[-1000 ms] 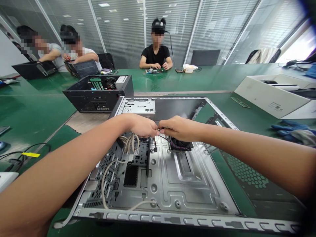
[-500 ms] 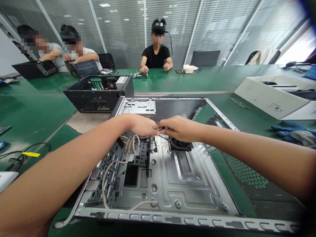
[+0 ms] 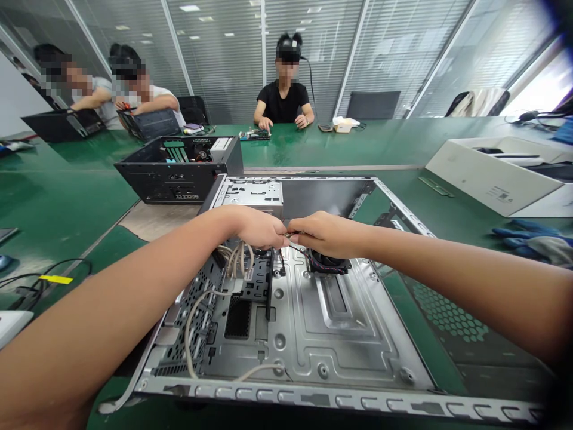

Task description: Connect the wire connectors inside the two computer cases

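A computer case (image 3: 313, 334) lies open on the table before me, its bare metal inside facing up. Above its middle, my left hand (image 3: 264, 230) and my right hand (image 3: 320, 233) meet, fingers pinched on a bundle of thin cables (image 3: 289, 235). The fingers hide most of that bundle. Beneath my right hand sits a black fan (image 3: 329, 263) with twisted dark wires. Below my left wrist hangs a looped grey cable bunch (image 3: 237, 260), beside a black drive bracket (image 3: 259, 278). A silver drive cage (image 3: 253, 194) is at the far left of the case.
Behind the case stands a second black computer case (image 3: 179, 173). To the right are a white box (image 3: 496, 176) and blue-grey gloves (image 3: 537, 242). Black cables (image 3: 40, 283) lie at left. Across the green table (image 3: 358, 149) a person handles a circuit board (image 3: 255, 135); two others work at left.
My hands stay almost in place, with only a slight shift of the fingers on the cables. The person opposite has raised a hand a little over the circuit board.
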Motion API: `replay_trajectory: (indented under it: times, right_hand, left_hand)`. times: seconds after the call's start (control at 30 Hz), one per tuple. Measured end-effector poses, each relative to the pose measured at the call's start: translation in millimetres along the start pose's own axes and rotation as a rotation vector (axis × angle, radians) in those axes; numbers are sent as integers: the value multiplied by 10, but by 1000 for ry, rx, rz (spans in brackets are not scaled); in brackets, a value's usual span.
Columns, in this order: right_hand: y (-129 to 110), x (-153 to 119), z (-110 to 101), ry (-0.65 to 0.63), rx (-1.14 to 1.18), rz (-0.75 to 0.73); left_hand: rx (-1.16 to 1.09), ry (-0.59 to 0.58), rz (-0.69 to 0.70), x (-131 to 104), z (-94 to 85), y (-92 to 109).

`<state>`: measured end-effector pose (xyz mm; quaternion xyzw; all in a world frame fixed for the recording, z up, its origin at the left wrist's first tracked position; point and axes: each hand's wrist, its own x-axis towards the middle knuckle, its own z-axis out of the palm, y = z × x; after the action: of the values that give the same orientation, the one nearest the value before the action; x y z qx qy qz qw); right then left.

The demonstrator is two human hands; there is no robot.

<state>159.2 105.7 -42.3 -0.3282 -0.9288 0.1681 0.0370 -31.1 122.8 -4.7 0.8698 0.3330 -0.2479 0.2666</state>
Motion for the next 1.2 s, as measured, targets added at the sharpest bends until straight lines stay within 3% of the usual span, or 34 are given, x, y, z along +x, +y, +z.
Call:
replay_trajectory:
  times: [0.7, 1.2]
  right_hand:
    - [-17, -1, -15, 3, 13, 8]
    - [20, -7, 3, 38, 16, -13]
  left_hand:
    - [-45, 5, -12, -3, 3, -2]
    - [44, 28, -20, -26, -15, 6]
